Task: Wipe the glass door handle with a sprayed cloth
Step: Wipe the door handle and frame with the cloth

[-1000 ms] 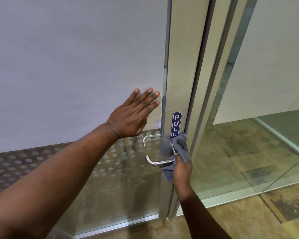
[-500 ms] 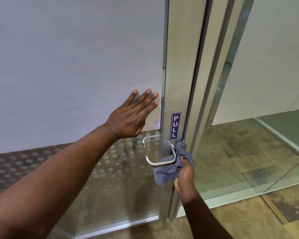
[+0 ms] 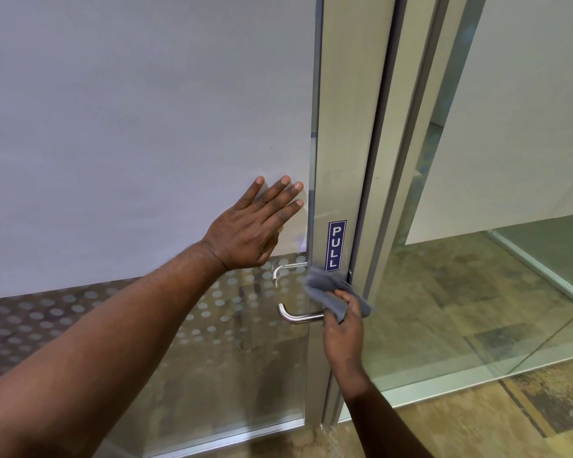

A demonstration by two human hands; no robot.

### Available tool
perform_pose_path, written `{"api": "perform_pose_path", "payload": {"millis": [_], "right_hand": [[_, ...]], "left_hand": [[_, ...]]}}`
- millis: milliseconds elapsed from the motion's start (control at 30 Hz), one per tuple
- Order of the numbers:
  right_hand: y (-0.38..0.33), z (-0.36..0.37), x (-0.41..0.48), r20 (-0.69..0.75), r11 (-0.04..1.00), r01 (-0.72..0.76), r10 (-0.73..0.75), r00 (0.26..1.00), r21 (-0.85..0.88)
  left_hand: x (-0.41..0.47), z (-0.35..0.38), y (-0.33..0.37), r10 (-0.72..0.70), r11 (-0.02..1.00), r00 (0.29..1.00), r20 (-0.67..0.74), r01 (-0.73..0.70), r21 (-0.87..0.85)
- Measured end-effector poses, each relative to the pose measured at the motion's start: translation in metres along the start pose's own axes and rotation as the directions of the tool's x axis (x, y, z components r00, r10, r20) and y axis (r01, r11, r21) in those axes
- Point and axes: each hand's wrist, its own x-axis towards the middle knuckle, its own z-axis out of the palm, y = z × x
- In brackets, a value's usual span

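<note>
A curved steel lever handle (image 3: 296, 317) sticks out from the aluminium stile (image 3: 341, 160) of a frosted glass door (image 3: 139, 120). My right hand (image 3: 343, 328) grips a grey cloth (image 3: 325, 284) and presses it on the handle's base at the stile, just below a blue PULL label (image 3: 336, 245). The cloth hides the base and the inner part of the lever. My left hand (image 3: 250, 228) lies flat on the frosted glass, fingers spread, above and left of the handle. A second handle (image 3: 286, 268) shows through the glass on the far side.
The door frame (image 3: 407, 180) stands right of the stile. Beyond it a fixed glass panel (image 3: 497, 292) shows a tiled floor (image 3: 444, 421). A band of dots (image 3: 90, 312) runs across the lower glass.
My right hand has moved the cloth from under the lever up onto the handle's base, below the label. The left hand has stayed flat on the glass.
</note>
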Motion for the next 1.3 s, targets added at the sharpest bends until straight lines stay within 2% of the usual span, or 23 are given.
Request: {"api": "perform_pose_path", "payload": {"millis": [33, 133, 233, 367, 433, 500, 567, 633, 733, 800, 867, 1000, 1167, 1300], "right_hand": [[-0.011, 0.002, 0.001, -0.065, 0.986, -0.047, 0.058, 0.996, 0.157], [-0.040, 0.009, 0.007, -0.175, 0.900, 0.022, 0.060, 0.983, 0.435], [-0.059, 0.015, 0.012, -0.202, 0.834, 0.060, 0.063, 0.977, 0.548], [-0.077, 0.027, 0.023, -0.194, 0.813, -0.011, 0.152, 0.969, 0.583], [-0.092, 0.028, 0.025, -0.148, 0.844, 0.006, 0.087, 0.985, 0.536], [-0.109, 0.027, 0.027, -0.111, 0.891, 0.143, -0.105, 0.988, 0.431], [-0.124, 0.026, 0.029, -0.067, 0.907, 0.291, -0.284, 0.957, 0.304], [-0.122, 0.026, 0.031, -0.045, 0.910, 0.396, -0.393, 0.918, 0.120], [-0.081, 0.031, 0.028, -0.001, 0.882, 0.459, -0.462, 0.887, -0.109], [-0.047, 0.034, 0.019, 0.076, 0.869, 0.439, -0.433, 0.898, -0.228], [-0.019, 0.033, 0.009, 0.159, 0.859, 0.374, -0.339, 0.927, -0.350], [0.000, 0.028, 0.000, 0.247, 0.733, 0.356, -0.258, 0.934, -0.579], [-0.016, 0.028, 0.008, 0.237, 0.709, 0.376, -0.292, 0.926, -0.596], [-0.048, 0.023, 0.029, 0.178, 0.755, 0.414, -0.378, 0.909, -0.510]], "left_hand": [[0.000, 0.000, 0.000, 0.001, 1.000, 1.000, -0.002, -0.001, -0.003], [0.000, -0.001, 0.000, 0.001, 1.000, 1.000, -0.015, -0.001, -0.011], [0.000, 0.000, -0.001, 0.005, 1.000, 1.000, -0.023, -0.005, -0.014], [0.000, 0.000, -0.001, 0.004, 1.000, 1.000, -0.026, -0.005, -0.011], [0.000, -0.001, 0.000, 0.008, 1.000, 0.999, -0.031, -0.009, -0.010], [0.001, -0.001, 0.000, 0.006, 1.000, 0.999, -0.037, -0.007, -0.011], [0.001, -0.002, 0.000, 0.002, 1.000, 0.999, -0.039, -0.003, -0.011], [0.000, -0.001, 0.000, 0.004, 1.000, 1.000, -0.029, -0.004, -0.003], [-0.001, 0.000, 0.000, 0.006, 1.000, 1.000, -0.017, -0.006, -0.004], [0.000, -0.001, -0.001, 0.006, 1.000, 1.000, -0.014, -0.006, -0.007], [0.000, -0.001, 0.000, 0.006, 1.000, 1.000, -0.017, -0.006, 0.003], [0.000, -0.002, 0.000, 0.004, 1.000, 1.000, -0.019, -0.004, 0.006], [0.000, -0.001, 0.000, 0.005, 1.000, 1.000, -0.020, -0.005, 0.008], [0.000, 0.000, -0.001, 0.002, 1.000, 1.000, -0.003, -0.002, 0.011]]}}
